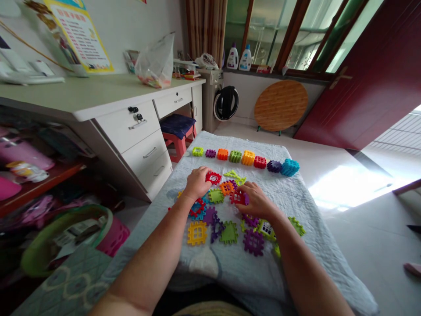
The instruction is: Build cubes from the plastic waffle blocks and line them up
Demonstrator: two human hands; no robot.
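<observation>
Closed round the left edge of a red window piece [214, 177], my left hand [198, 181] is over the left part of the loose pieces. My right hand [255, 198] has its fingers on another red piece [236, 197], with a bit of purple beside it. Between the hands lie an orange piece [226, 188] and a light green one [216, 195]. Nearer to me are a yellow window piece [197, 233], a green piece [229, 232] and a purple one [253, 242]. Across the far side runs a row of stacks sorted by colour, from lime [198, 151] to light blue [290, 167].
The pieces lie on a cloth-covered table [315, 245]. To the left stand a white desk [82, 94] with a plastic bag [156, 63], a red stool [179, 131] and a green-rimmed basket [29, 259]. A round wooden board [281, 105] leans against the far wall.
</observation>
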